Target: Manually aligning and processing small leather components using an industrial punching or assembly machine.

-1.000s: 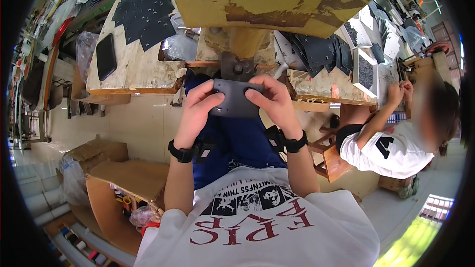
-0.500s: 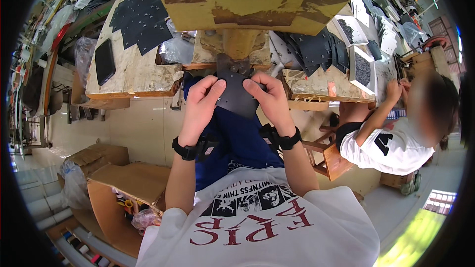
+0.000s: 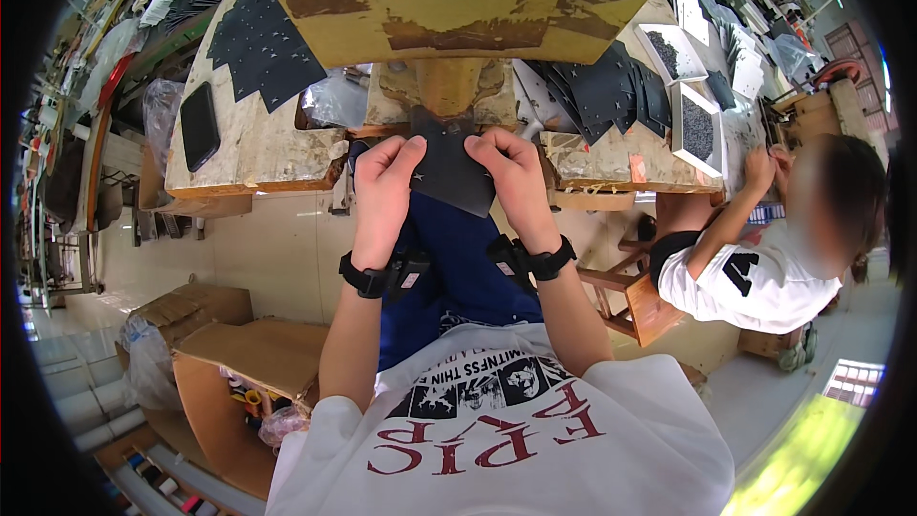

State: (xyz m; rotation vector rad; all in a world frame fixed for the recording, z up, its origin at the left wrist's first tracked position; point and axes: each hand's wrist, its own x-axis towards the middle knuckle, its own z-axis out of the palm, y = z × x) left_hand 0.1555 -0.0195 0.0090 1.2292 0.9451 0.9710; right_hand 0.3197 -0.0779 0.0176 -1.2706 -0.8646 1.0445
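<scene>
A dark sheet piece (image 3: 451, 177) with small star-shaped marks lies between my two hands, under the neck of a yellow machine (image 3: 468, 5). My left hand (image 3: 385, 182) pinches its left side, thumb on top and fingers underneath. On the opposite side my right hand (image 3: 518, 172) grips it the same way. The sheet's far end reaches the metal part at the machine's base, and the machine head hides the spot above. Black bands circle both my wrists.
Dark sheets with star marks (image 3: 263, 43) lie on the left tabletop beside a black phone (image 3: 200, 127). More dark sheets (image 3: 597, 96) overlap on the right, near a white tray (image 3: 677, 129) of small dark pieces. A co-worker (image 3: 755, 277) sits at right. An open cardboard box (image 3: 239, 339) stands at lower left.
Both hands have moved slightly toward the machine with the dark sheet, which has shifted and turned a little. The whole view has tilted slightly. Both hands keep their hold.
</scene>
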